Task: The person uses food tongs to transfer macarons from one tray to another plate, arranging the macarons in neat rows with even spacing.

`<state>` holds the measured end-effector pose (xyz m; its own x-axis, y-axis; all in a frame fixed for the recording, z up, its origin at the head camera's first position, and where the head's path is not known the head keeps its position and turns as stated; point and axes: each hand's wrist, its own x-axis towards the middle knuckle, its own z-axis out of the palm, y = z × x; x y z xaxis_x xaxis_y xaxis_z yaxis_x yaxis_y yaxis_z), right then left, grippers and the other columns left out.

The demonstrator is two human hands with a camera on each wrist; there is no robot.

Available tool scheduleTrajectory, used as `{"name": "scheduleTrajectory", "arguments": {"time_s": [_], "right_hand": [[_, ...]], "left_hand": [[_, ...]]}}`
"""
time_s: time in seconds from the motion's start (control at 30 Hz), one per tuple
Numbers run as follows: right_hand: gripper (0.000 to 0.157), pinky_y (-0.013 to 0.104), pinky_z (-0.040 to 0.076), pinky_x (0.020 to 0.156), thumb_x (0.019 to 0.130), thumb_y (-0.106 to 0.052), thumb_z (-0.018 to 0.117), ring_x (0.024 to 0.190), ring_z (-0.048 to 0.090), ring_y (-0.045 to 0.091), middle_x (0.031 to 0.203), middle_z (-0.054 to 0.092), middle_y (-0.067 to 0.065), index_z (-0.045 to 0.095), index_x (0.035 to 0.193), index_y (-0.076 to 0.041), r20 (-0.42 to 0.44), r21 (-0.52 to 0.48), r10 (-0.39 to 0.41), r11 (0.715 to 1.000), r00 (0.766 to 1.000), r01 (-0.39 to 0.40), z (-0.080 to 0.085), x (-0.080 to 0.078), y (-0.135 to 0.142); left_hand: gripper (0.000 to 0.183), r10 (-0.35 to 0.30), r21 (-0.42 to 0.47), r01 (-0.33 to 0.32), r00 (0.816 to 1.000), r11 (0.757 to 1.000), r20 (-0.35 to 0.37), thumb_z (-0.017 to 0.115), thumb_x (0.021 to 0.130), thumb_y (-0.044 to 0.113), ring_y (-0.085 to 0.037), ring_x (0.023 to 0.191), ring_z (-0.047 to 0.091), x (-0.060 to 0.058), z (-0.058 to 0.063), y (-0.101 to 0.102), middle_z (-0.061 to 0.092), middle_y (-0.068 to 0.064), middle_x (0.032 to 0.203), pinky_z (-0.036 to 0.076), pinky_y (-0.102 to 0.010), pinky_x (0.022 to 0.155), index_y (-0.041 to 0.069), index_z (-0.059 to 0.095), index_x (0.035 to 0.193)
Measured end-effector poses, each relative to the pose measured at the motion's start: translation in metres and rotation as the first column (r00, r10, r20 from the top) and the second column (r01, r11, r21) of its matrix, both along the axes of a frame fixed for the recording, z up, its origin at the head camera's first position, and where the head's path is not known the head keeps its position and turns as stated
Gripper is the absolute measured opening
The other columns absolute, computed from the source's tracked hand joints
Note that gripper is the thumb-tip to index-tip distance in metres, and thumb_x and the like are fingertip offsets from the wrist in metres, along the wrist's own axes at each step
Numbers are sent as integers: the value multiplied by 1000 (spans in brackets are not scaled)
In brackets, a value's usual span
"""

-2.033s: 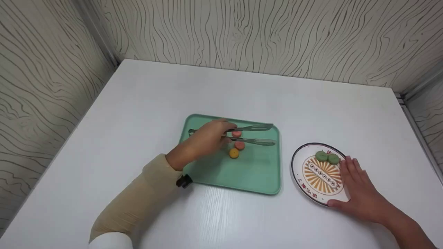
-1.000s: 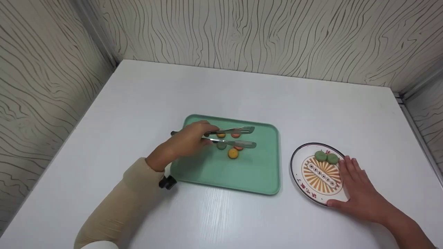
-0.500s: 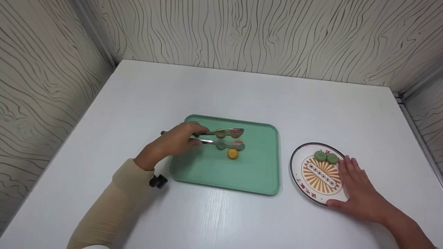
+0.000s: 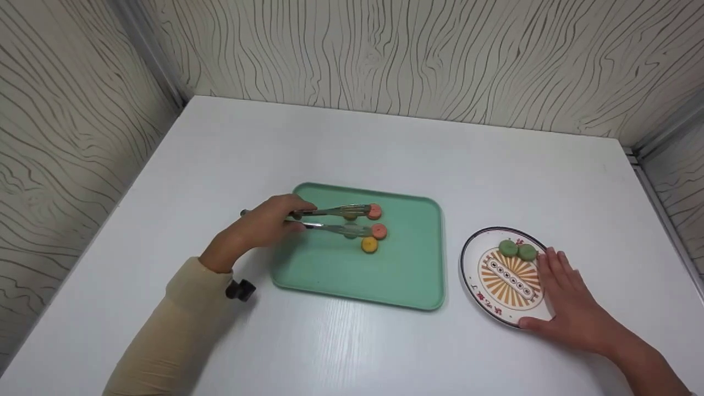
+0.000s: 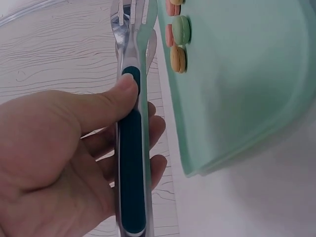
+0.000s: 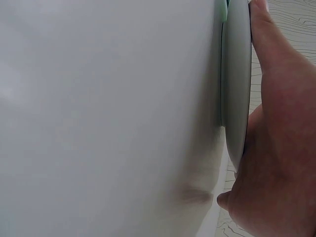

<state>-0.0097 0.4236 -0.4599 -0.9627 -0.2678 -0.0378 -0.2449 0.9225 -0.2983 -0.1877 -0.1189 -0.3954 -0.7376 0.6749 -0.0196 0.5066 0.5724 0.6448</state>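
Observation:
My left hand [image 4: 264, 223] grips metal tongs [image 5: 132, 173] with dark handle pads, the thumb pressing one pad. The tongs' two arms are spread over the left half of a green tray [image 4: 357, 280], with no macaron pinched between the tips. Just by the tips lie two pink macarons [image 4: 379, 231]. A yellow macaron [image 4: 369, 245] is close below them. A green macaron [image 5: 181, 30] and another yellowish one are partly covered by the tongs in the head view. My right hand [image 4: 572, 308] rests with straight fingers against the right rim of a patterned plate [image 4: 474, 250].
Two green macarons [image 4: 508, 248] sit side by side near the plate's far edge. Tray and plate stand apart on a white table [image 4: 330, 346]. Wood-patterned panels [image 4: 385, 60] rise behind the table and at both sides.
My left hand has drawn the tongs leftward across the tray, so the pink macarons now show beyond the tips. The right hand and plate have stayed in place.

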Motion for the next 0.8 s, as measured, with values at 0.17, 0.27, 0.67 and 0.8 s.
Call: {"name": "scheduleTrajectory", "arguments": {"time_s": [0.17,0.27,0.67,0.8], "right_hand": [[127,24,-21,113,81,-50,81,153,-20,31,165,-5,31,-1,159,8,19,-7,-8,1000,1000,8,0,1,0],[127,25,-21,114,82,-50,80,153,-20,32,165,-5,31,-2,159,8,24,-12,-7,1000,1000,7,1,1,0],[127,24,-21,113,82,-50,80,153,-21,32,165,-7,31,-3,159,7,28,-14,-1,1000,1000,2,3,0,-1],[127,25,-21,113,82,-50,81,153,-21,32,165,-6,32,-2,159,7,24,-12,-3,1000,1000,3,2,0,-1]], "left_hand": [[38,3,-9,-3,1000,1000,2,70,95,1,-32,115,61,-1,-5,-4,65,-17,127,49,-48,100,-4,63,132],[38,6,-5,-6,1000,1000,4,69,95,1,-32,114,61,-2,-6,-6,65,-17,127,49,-48,99,-4,63,132],[35,-13,38,12,1000,999,5,68,94,-3,-35,110,62,-4,-10,-14,66,-18,123,50,-52,96,-6,65,129],[35,-15,36,15,1000,999,-4,68,94,-4,-35,110,63,-4,-11,-14,67,-19,123,50,-52,96,-6,65,128]]}}
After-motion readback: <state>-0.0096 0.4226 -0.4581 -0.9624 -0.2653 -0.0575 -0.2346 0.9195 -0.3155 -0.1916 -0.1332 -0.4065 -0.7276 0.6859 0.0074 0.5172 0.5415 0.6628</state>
